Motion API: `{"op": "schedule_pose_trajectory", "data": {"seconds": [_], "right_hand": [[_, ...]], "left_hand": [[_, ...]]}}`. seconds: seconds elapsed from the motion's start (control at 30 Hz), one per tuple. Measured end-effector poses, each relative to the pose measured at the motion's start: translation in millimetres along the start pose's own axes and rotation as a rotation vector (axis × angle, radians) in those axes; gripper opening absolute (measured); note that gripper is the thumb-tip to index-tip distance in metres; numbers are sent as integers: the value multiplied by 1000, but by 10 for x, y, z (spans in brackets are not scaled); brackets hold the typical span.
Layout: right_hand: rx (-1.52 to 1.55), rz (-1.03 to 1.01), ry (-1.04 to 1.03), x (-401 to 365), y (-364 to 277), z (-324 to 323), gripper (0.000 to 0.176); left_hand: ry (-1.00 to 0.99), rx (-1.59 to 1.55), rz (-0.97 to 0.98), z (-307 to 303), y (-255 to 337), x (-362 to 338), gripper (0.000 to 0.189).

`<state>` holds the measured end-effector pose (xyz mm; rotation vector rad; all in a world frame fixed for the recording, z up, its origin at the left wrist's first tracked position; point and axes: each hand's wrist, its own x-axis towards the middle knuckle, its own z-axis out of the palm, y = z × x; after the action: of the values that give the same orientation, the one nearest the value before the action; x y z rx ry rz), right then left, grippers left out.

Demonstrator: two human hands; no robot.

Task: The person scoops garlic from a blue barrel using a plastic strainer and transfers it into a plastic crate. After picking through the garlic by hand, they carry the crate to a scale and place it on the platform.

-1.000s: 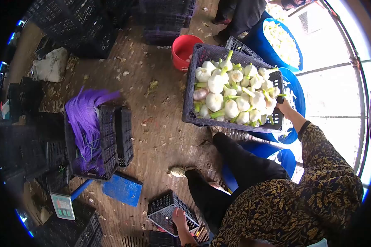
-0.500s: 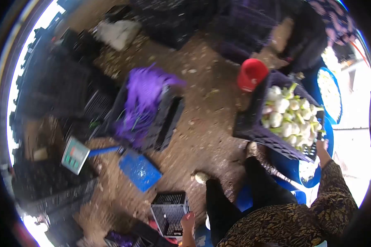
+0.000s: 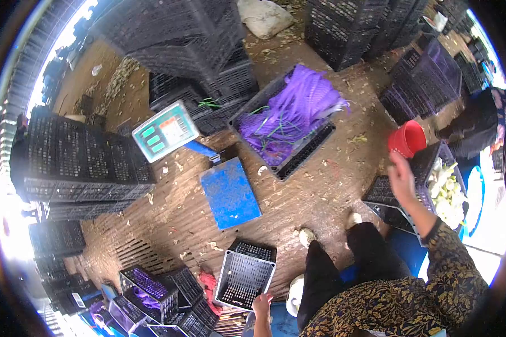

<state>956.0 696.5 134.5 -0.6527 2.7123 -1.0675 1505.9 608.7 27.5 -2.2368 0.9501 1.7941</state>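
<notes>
My left hand (image 3: 261,305) is closed on the rim of a small empty black crate (image 3: 244,278) at the bottom centre. My right hand (image 3: 402,180) reaches out in front of the red bucket (image 3: 407,139), fingers extended and holding nothing; whether the fingertips touch the bucket cannot be made out. Beside that hand, a dark crate (image 3: 424,185) holds white bulbs with green stems (image 3: 447,196). A blue platform scale (image 3: 230,194) stands on the floor with its display (image 3: 166,131) at upper left. Behind it, a black crate (image 3: 306,151) contains purple netting (image 3: 301,104).
Tall stacks of black crates stand at the left (image 3: 87,151) and top (image 3: 343,28). More crates (image 3: 152,289) and a red cloth (image 3: 209,289) lie at lower left. Another person's dark-clothed leg (image 3: 472,126) is at the right, near a blue tub (image 3: 476,199).
The view has turned, so the scale and netting crate appear farther right. My right hand has left the rim of the bulb crate and moved near the red bucket. My left hand remains at the small crate.
</notes>
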Motion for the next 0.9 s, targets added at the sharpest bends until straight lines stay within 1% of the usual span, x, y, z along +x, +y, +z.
{"op": "schedule_pose_trajectory", "data": {"seconds": [0.03, 0.07, 0.1, 0.13, 0.17, 0.2, 0.23, 0.27, 0.3, 0.37, 0.4, 0.43, 0.5, 0.57, 0.6, 0.63, 0.7, 0.73, 0.8, 0.83, 0.9], "right_hand": [[-97, -132, -97, 103, -74, 341, 40], [98, -140, -172, 173, -248, 724, 42], [256, 53, -343, 218, -779, 944, 43], [266, 4, -438, 289, -1039, 1215, 45], [276, 0, -503, 354, -1285, 1498, 46], [286, -4, -567, 412, -1482, 1789, 48], [325, -68, -541, 457, -1521, 2173, 50], [353, -43, -601, 497, -1773, 2352, 50], [394, -112, -605, 565, -1827, 2694, 51], [386, -145, -672, 721, -2092, 3235, 58], [426, -121, -714, 801, -2269, 3450, 68], [421, -112, -723, 855, -2396, 3664, 68], [339, -151, -685, 998, -2647, 4084, 76], [352, -163, -716, 1144, -2940, 4377, 81], [374, -171, -723, 1222, -3007, 4578, 74], [571, -206, -778, 1281, -3072, 4733, 62], [502, -185, -757, 1335, -3134, 4925, 49], [496, -189, -765, 1346, -3135, 4958, 49], [420, -197, -706, 1334, -3105, 4946, 39], [420, -197, -719, 1346, -3174, 4894, 39], [155, -104, -787, 1383, -3301, 4777, 43]], "left_hand": [[64, 18, -2, -71, -51, -16, 36], [98, 26, -11, -140, -156, 1, 29], [98, 17, -18, -172, -266, -39, 29], [126, -56, 39, -164, -387, -135, 26], [154, -126, 95, -144, -510, -221, 23], [153, -231, 8, -103, -608, -268, 23], [153, -337, -79, -74, -728, -298, 23], [70, -302, -155, -115, -1111, -156, 29], [-18, -261, -227, -158, -1503, -6, 35], [12, -337, -264, 42, -1386, -275, 34], [23, -378, -274, 153, -1251, -391, 33], [20, -411, -285, 223, -1144, -499, 32], [23, -452, -305, 335, -934, -607, 30], [19, -501, -322, 460, -730, -725, 29], [20, -524, -325, 519, -642, -771, 29], [16, -549, -322, 563, -556, -784, 28], [-12, -620, -281, 603, -491, -797, 29], [-37, -685, -224, 627, -443, -788, 30], [-22, -766, -204, 688, -334, -762, 30], [-6, -831, -187, 701, -275, -776, 31], [25, -825, -202, 679, -173, -769, 33]]}}
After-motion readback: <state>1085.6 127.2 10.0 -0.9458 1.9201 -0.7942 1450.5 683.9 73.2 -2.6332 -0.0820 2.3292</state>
